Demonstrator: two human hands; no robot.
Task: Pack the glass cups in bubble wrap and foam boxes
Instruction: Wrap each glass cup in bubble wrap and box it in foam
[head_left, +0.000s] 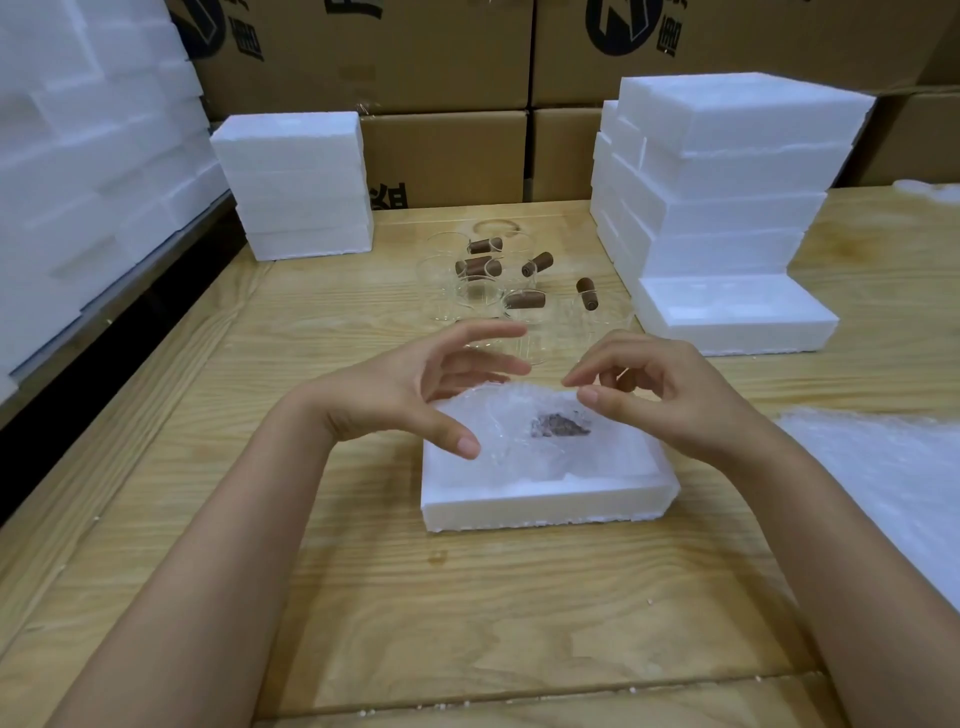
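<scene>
An open white foam box (545, 501) lies on the wooden table in front of me. Inside it sits a cup wrapped in bubble wrap (524, 431), its brown handle showing dimly through the wrap. My left hand (410, 389) hovers over the box's left side with fingers spread and relaxed, holding nothing. My right hand (660, 389) hovers over the right side, fingers loosely curled, thumb tip near the wrap; no grip is visible. Behind the box stand several clear glass cups (488, 291) with brown handles.
Stacks of white foam boxes stand at the back left (296, 187) and back right (727, 176), with one open foam half (732, 317) in front of the right stack. A sheet of bubble wrap (893, 478) lies at the right. Cardboard cartons (447, 57) line the back.
</scene>
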